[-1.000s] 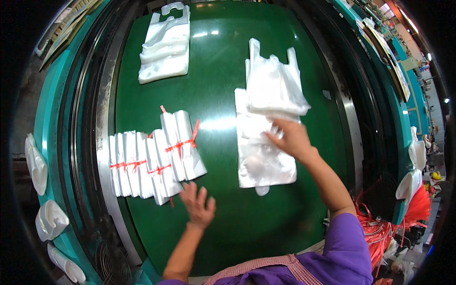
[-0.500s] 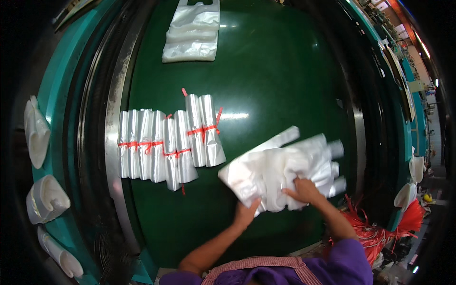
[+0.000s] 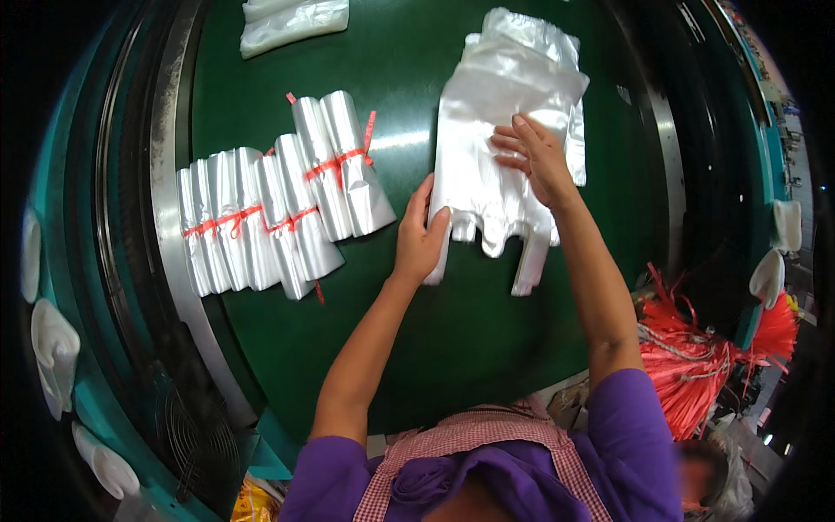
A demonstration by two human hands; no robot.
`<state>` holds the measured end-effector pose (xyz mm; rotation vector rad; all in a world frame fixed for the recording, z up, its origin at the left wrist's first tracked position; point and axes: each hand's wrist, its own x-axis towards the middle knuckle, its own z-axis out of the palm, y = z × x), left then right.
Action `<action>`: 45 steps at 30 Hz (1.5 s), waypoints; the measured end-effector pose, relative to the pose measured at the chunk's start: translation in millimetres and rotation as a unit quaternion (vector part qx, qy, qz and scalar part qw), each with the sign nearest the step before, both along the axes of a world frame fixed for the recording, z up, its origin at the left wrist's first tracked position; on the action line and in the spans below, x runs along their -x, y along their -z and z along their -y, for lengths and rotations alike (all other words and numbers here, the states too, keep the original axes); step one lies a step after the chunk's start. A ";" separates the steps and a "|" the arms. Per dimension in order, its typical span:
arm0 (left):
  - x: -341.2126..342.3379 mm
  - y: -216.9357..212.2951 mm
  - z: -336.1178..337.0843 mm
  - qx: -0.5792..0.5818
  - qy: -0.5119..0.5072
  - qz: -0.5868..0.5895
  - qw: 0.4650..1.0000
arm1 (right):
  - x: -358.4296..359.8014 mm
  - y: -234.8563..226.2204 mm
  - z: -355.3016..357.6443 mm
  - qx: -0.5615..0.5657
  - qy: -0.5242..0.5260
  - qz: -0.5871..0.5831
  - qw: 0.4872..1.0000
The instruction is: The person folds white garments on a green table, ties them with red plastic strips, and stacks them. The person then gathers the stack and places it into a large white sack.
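A flattened stack of clear plastic bags (image 3: pixel 487 96) with handle straps toward me lies on the green surface. My left hand (image 3: pixel 419 239) holds the stack's left edge near the straps, thumb on top and fingers along the side; the fingertips are partly hidden. Over the middle of the bags is my right hand (image 3: pixel 537 161), its fingers apart and nothing in them. I cannot tell whether it touches the top layer.
Several rolled bag bundles (image 3: pixel 235 217) tied with red strips lie to the left on the green table (image 3: pixel 409 348). Another folded bag stack (image 3: pixel 296 24) is at the far left. Red plastic strips (image 3: pixel 687 374) hang at the right. Metal rails (image 3: pixel 170 174) border the table.
The bag stack, bunched and slanted before, now lies flat and straighter, farther from me. My right hand has come off its grip and opened; both hands moved forward. The whole view has shifted.
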<state>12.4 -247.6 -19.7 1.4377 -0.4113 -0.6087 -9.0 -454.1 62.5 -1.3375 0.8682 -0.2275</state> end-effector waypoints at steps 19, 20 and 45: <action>116.8 -32.5 -115.5 -0.299 -0.006 0.303 0.905 | 195.8 46.4 -116.3 0.600 -0.365 0.119 0.702; 135.5 -33.1 -127.3 -0.294 0.006 0.301 0.907 | 217.6 57.1 -127.8 0.593 -0.381 0.142 0.695; 208.5 -13.2 -190.9 -0.121 0.130 0.407 0.896 | 384.5 49.4 -140.9 0.485 -0.417 0.193 0.744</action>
